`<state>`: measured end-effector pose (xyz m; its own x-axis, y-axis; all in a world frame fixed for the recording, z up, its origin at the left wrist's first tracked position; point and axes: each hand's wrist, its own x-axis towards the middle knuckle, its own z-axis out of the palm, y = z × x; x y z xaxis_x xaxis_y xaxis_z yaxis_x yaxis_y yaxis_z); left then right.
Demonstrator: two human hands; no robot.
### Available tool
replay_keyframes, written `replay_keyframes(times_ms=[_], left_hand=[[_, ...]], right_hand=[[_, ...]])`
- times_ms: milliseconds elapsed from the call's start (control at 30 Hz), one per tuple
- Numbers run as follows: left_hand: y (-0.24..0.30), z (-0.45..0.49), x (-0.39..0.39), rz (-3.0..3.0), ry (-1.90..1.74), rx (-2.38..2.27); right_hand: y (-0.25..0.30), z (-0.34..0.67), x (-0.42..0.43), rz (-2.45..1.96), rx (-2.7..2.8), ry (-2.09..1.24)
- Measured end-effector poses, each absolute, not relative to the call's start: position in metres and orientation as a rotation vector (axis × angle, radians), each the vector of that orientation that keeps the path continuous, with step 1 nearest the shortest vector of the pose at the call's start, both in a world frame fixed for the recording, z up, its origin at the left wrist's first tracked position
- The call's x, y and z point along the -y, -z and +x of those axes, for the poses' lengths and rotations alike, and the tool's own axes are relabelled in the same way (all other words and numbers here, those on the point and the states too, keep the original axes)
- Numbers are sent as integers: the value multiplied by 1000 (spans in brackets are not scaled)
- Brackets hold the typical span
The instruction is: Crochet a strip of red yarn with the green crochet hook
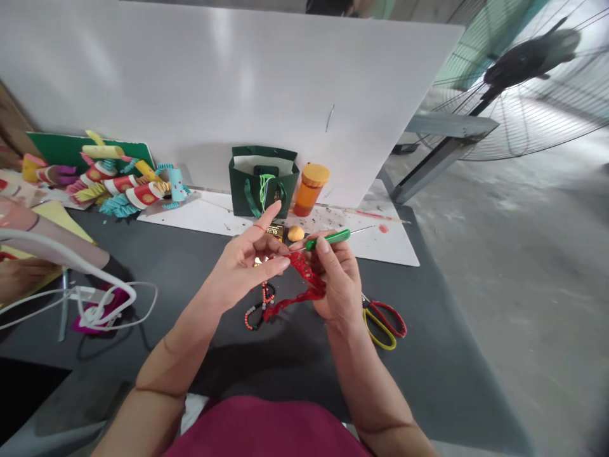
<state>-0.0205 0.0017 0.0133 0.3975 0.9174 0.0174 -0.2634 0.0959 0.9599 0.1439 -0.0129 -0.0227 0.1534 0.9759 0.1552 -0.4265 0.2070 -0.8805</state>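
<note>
My left hand [245,263] pinches the upper end of a red crocheted strip [307,273] between thumb and fingers, its index finger raised with a thin red thread around it. In my right hand [341,276] is a crochet hook [335,238] with a green handle; its metal shaft points left and meets the red work at my left fingertips. The strip runs past my right palm, and its tail hangs down toward the left. Beaded bracelets [252,315] lie on the dark table below my hands. Scissors [386,325] with red and yellow handles lie beside my right wrist.
Behind my hands stand a green paper bag [245,197] and an orange bottle [308,193], with a small yellow ball [295,233] nearby. Colourful paper crafts [136,190] sit at the left. A white cable [109,317] and another person's hand [19,279] are there too. A fan [528,63] stands right.
</note>
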Motion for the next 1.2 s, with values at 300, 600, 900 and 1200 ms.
replay_keyframes(times_ms=[300, 600, 900, 1200], left_hand=[[-13, -20, -2, 1140, -1003, -750], [-14, -20, -2, 1171, -986, -774], [-12, -21, -3, 1197, -993, -777], [-9, -21, -3, 1207, -1012, -760]], right_hand=[[21, 142, 13, -747, 871, -1207], [16, 141, 15, -786, 774, -1256], [14, 142, 14, -798, 770, -1262], [12, 142, 14, -799, 755, -1253]])
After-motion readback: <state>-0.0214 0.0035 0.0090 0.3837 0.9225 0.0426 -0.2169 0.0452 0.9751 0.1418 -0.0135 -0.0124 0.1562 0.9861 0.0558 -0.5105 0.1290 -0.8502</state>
